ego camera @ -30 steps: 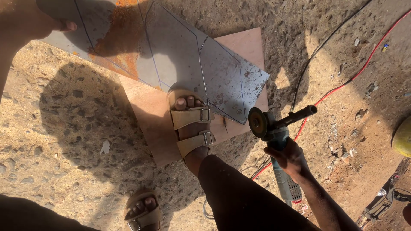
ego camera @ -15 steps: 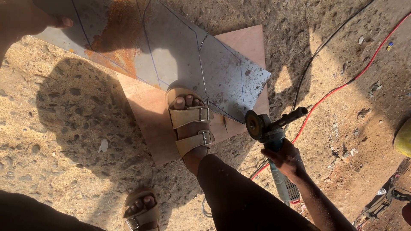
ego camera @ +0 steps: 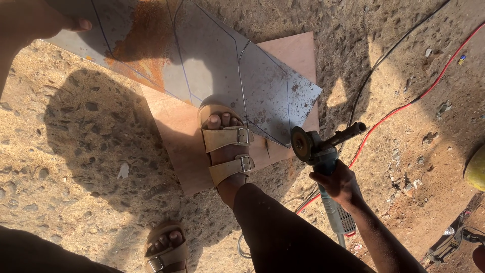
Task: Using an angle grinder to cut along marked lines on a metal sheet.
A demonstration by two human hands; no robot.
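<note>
Nearing sheet edge: grinder in rt hand, shifted left.

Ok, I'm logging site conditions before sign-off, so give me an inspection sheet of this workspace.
Surface: rough pebbled concrete floor, sunlit with shadows.
Job's things: rust-patched metal sheet with scribed lines, lying on a plywood board; sandalled foot on its edge.
Clutter: small debris; yellow-green object at right edge.
Grip: right hand holds angle grinder; left hand on sheet's far corner.
Cables: red cable, black cable.
Surroundings: nothing seen.
</note>
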